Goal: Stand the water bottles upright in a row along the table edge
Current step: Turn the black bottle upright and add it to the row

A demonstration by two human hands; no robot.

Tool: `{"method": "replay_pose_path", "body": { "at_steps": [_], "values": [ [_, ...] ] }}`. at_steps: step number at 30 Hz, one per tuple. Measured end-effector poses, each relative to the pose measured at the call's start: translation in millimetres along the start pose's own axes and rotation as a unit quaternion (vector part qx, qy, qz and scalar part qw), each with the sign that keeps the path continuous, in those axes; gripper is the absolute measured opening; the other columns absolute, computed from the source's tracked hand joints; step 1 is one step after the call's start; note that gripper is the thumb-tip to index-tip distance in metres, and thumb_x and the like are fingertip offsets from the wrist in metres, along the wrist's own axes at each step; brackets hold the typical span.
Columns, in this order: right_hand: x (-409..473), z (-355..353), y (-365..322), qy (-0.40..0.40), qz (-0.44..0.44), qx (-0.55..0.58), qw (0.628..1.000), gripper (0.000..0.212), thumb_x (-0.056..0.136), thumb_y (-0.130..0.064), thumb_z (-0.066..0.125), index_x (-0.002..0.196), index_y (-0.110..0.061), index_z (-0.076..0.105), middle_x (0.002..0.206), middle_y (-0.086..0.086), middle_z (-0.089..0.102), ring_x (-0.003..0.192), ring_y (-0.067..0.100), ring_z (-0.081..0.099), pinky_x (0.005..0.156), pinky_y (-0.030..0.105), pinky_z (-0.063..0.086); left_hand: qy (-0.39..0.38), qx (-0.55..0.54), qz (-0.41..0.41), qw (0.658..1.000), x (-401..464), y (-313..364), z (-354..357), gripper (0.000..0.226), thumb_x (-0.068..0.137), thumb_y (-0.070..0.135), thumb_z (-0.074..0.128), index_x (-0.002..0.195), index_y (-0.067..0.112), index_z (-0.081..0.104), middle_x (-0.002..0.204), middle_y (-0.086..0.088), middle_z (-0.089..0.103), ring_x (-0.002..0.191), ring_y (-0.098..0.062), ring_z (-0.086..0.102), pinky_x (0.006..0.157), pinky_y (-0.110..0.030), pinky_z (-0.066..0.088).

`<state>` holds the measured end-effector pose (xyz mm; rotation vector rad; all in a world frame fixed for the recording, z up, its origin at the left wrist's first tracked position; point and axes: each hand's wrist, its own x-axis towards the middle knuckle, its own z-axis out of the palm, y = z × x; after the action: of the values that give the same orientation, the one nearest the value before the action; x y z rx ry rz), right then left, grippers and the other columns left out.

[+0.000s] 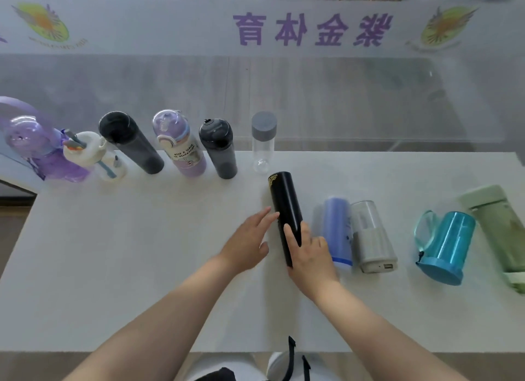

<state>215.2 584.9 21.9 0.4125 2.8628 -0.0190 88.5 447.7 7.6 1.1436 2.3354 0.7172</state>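
Note:
A slim black bottle [284,207] lies on the white table [142,267], pointing away from me. My right hand [311,255] grips its near end, fingers wrapped over it. My left hand [250,241] is open, its fingertips touching the bottle's left side. Along the far table edge several bottles stand upright in a row: purple [42,150], white [96,159], dark grey [130,142], lilac [181,144], black-grey [218,150], and a clear one with a grey cap [263,142].
To the right, more bottles lie on their sides: a blue one [336,230], a clear-and-grey one [369,235], a teal one with a loop handle [446,244] and a pale green one [500,227]. A glass partition with purple lettering [312,28] rises behind the table.

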Motion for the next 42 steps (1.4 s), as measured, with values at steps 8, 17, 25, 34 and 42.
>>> {"method": "replay_pose_path", "body": {
  "at_steps": [8, 17, 25, 34, 42],
  "values": [
    [-4, 9, 16, 0.050, -0.107, 0.070, 0.991, 0.074, 0.058, -0.033, 0.086, 0.127, -0.023, 0.059, 0.138, 0.036, 0.045, 0.072, 0.037, 0.063, 0.086, 0.048, 0.052, -0.012, 0.158, 0.030, 0.987, 40, 12, -12, 0.079, 0.082, 0.003, 0.055, 0.151, 0.026, 0.023, 0.161, -0.006, 0.012, 0.140, -0.027, 0.026, 0.113, -0.038, 0.031],
    [-1, 10, 22, 0.072, -0.123, 0.098, 0.985, 0.046, 0.072, -0.028, 0.079, 0.115, -0.025, 0.063, 0.135, 0.038, 0.047, 0.056, 0.032, 0.054, 0.069, 0.039, 0.051, -0.049, 0.332, 0.056, 0.940, 75, 13, -16, 0.076, 0.091, 0.017, 0.055, 0.152, 0.031, 0.012, 0.162, -0.005, 0.001, 0.148, -0.033, 0.002, 0.117, -0.043, 0.019],
    [-1, -1, 41, 0.056, -0.125, 0.115, 0.984, 0.052, 0.070, -0.035, 0.080, 0.118, -0.034, 0.059, 0.142, 0.029, 0.046, 0.071, 0.034, 0.058, 0.082, 0.045, 0.052, 0.007, 0.279, 0.075, 0.957, 73, 10, -13, 0.076, 0.078, 0.028, 0.076, 0.144, 0.026, 0.038, 0.155, -0.010, 0.031, 0.140, -0.040, 0.028, 0.102, -0.049, 0.043],
    [-11, -56, 68, 0.038, -0.200, 0.221, 0.954, 0.061, 0.083, -0.048, 0.061, 0.140, -0.036, 0.044, 0.153, -0.001, 0.039, 0.096, 0.026, 0.054, 0.099, 0.040, 0.041, 0.085, 0.039, -0.031, 0.995, 38, 8, -7, 0.083, 0.073, 0.022, 0.081, 0.143, 0.031, 0.038, 0.153, -0.002, 0.029, 0.138, -0.026, 0.030, 0.105, -0.042, 0.040],
    [-8, -89, 66, 0.026, -0.151, 0.473, 0.868, 0.064, 0.084, -0.046, 0.067, 0.140, -0.034, 0.038, 0.133, -0.016, 0.048, 0.121, -0.001, 0.045, 0.102, 0.014, 0.034, 0.118, -0.150, -0.090, 0.978, 19, 22, 3, 0.077, 0.072, 0.021, 0.081, 0.138, 0.028, 0.041, 0.138, 0.006, 0.044, 0.125, -0.010, 0.044, 0.106, -0.029, 0.038]
  ]
}}
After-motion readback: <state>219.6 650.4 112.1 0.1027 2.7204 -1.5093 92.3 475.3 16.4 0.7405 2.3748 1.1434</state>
